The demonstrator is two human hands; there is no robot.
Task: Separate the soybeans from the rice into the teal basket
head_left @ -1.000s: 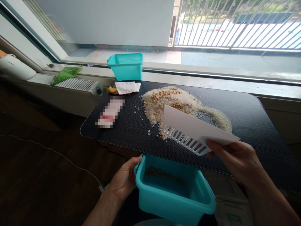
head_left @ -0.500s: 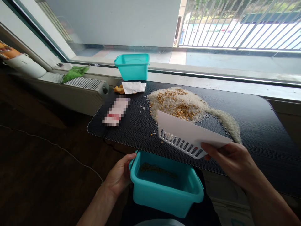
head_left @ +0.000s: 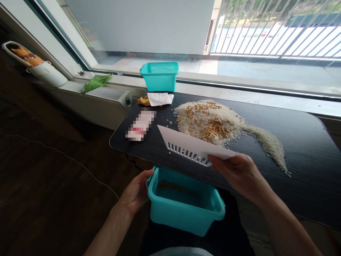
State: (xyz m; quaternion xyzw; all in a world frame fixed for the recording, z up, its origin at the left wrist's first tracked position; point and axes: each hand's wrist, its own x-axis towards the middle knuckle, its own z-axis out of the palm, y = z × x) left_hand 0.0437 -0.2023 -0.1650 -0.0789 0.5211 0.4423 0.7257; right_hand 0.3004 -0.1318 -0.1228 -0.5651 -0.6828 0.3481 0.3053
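Two hands work at a dark wood-grained counter in the head view, with a broad window behind it. Across the middle of the counter lies a spread heap of white rice, strewn with golden kernels; a thin tail of rice curves off to the right. The right hand grips one end of a white slotted panel in its fingers, tilted in front of the heap; whether its lower edge touches the counter, I cannot tell. The fingers of the left hand are closed on the corner of a teal bin, which sits below the counter's near edge with some small grains on its bottom. Toward the window stand a second teal bin, a white paper and something yellow-orange; a blurred-out item lies nearer. Left of the counter, a radiator bears a green cloth and a white container. A pale cable trails over the dark floor. Outside, a railing runs along the bright upper right.
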